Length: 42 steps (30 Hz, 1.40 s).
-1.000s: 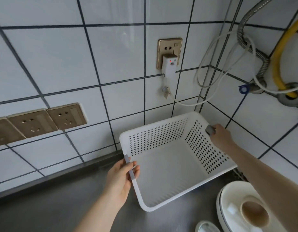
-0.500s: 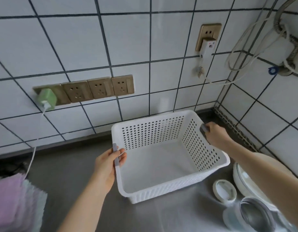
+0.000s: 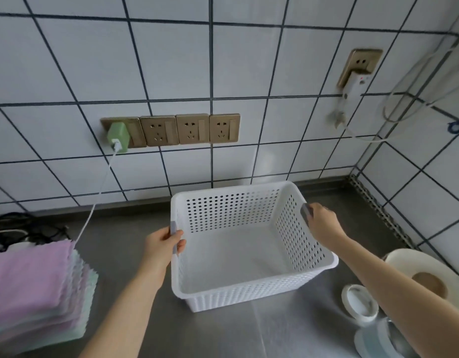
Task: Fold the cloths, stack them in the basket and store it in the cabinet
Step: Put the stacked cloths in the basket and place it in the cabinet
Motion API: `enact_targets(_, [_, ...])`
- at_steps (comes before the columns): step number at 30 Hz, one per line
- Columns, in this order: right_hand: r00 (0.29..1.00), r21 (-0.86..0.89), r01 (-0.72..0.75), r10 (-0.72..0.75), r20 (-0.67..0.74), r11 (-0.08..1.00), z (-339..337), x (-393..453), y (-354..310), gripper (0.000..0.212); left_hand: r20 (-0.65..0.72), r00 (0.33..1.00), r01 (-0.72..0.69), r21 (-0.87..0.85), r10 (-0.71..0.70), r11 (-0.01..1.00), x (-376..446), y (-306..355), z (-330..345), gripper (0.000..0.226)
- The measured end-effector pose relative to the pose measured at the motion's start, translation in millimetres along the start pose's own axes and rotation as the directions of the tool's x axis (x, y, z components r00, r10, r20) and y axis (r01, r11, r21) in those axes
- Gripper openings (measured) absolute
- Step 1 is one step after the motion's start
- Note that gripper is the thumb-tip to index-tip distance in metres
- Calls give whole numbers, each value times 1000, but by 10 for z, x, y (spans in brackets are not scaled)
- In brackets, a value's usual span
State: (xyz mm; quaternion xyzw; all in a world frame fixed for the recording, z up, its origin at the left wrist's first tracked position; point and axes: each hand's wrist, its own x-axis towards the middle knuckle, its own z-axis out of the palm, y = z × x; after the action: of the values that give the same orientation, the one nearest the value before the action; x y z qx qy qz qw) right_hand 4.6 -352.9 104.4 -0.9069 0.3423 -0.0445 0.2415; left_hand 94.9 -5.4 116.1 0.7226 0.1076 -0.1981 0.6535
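Basket [image 3: 231,210]: white perforated plastic, matt. Tabletop [image 3: 125,254]: brushed metal, dull sheen. Cloths [image 3: 34,288] at 8 o'clock: soft fuzzy fabric. Wall tiles [image 3: 171,73]: glossy ceramic.

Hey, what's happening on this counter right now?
A person holds an empty white basket by the grey grips on its two sides, left hand on one, right hand on the other. It sits on the steel counter near the tiled wall. A stack of pink and pale green cloths waits to the left, none in the basket yet.
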Motion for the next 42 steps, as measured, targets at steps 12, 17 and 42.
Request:
enact_targets(12, [980,-220,183,-195,-35,958,2,-428,-886,42,55,993,-104,56,101,993,14,91,-575,25])
enact_targets(17, [888,-19,451,-447,110,892,326,-880,-1890,41,-25,983,-180,16,181,983,-9,105,-1058,26])
enact_targets(42, [146,42,-527,42,988,849,3079,-1945,-3687,116,-27,951,306,-24,-307,952,906,-1072,-3658,100])
